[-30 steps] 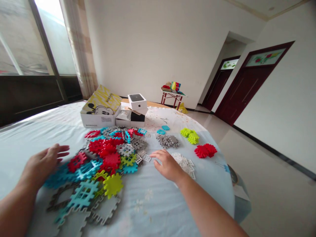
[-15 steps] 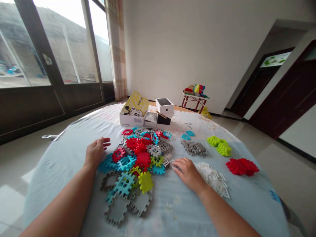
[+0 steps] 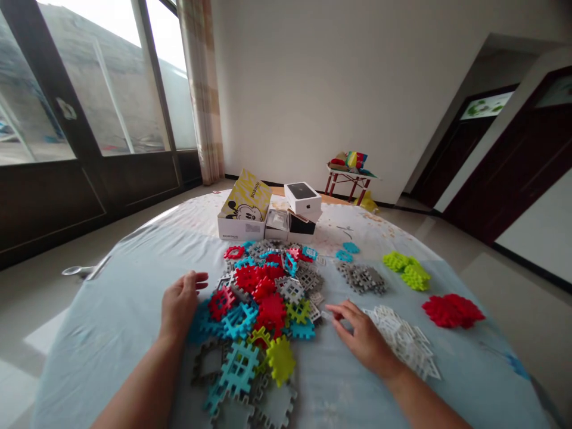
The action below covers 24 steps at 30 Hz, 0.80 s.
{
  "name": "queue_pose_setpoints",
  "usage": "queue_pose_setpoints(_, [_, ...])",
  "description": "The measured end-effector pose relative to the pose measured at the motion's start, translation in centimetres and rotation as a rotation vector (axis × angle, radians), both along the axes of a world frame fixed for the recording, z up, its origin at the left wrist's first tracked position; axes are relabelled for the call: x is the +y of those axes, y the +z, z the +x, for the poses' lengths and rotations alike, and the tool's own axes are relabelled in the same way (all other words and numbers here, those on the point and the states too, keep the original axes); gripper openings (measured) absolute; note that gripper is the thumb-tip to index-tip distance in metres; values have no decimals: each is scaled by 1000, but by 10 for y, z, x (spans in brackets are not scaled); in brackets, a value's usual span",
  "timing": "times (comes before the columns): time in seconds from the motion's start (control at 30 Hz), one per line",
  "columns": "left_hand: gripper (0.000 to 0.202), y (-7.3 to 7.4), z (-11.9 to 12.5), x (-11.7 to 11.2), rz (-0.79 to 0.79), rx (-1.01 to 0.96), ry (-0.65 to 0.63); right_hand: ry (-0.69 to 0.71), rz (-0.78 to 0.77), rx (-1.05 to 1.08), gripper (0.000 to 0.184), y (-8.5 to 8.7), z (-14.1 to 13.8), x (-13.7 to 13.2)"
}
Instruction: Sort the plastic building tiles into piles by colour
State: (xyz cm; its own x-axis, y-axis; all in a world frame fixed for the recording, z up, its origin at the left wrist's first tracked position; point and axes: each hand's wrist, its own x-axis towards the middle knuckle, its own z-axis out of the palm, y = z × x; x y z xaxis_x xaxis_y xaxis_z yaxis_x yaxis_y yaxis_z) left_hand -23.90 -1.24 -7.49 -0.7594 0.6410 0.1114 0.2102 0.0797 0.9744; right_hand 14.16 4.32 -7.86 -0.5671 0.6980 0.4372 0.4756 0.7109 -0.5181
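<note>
White piece (image 3: pixel 326 314): lies by the right border of the mixed heap (image 3: pixel 271 310), near the middle of the tabletop.
Handling: likely very light, stiff plastic, slightly slick, and thin enough to need gentle pressure; take opposite rims between thumb and forefinger.
Right hand (image 3: pixel 363 338): your fingertips are at the white piece, but blur keeps you from telling whether they pinch or merely meet it.
Left hand (image 3: pixel 179 302): loosely curved and holding nothing, beside the heap's left border.
Piles: white pile (image 3: pixel 404 338) just beside your right hand; grey pile (image 3: pixel 361 277) farther back; lime pile (image 3: pixel 407 270) and red pile (image 3: pixel 453 311) toward the tabletop's right edge.
Tabletop: rounded, under a pale blue cloth (image 3: pixel 129 286); an open carton (image 3: pixel 241 230) and phone box (image 3: pixel 308 204) stand toward the far edge.
Room: glazed door (image 3: pixel 89 107) left, curtain (image 3: pixel 201 89) beside it, side table (image 3: pixel 350 174) by the pale wall (image 3: pixel 339 83).
</note>
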Motion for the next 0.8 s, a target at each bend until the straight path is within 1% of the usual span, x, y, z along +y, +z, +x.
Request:
queue_pose_setpoints(0.1, [43, -2, 0, -4, -63, 33, 13, -85, 57, 3, 24, 12, 13, 5])
queue_pose_setpoints(0.23, [44, -7, 0, -7, -127, 92, 31, -224, 89, -13, 20, 24, 46, 16])
queue_pose_setpoints(0.33, [44, -7, 1, -7, -170, 99, 50, -237, 56, -94, 18, 26, 72, 22])
queue_pose_setpoints(0.43, [43, -3, 2, -6, -193, 98, 54, -243, 64, -136, 20, 25, 87, 24])
queue_pose_setpoints(0.5, [41, -2, 2, -5, -195, 95, 44, -275, 102, -99, 22, 24, 89, 24])
queue_pose_setpoints(0.57, [41, -2, -1, -4, -191, 82, 28, -291, 147, -44, 22, 23, 85, 23])
queue_pose_setpoints(0.7, [40, -2, -8, -2, -177, 40, 13, -240, 230, 28, 20, 18, 70, 23])
queue_pose_setpoints(0.8, [38, 1, -11, -2, -176, 1, -12, -208, 276, 75, 20, 13, 64, 24])
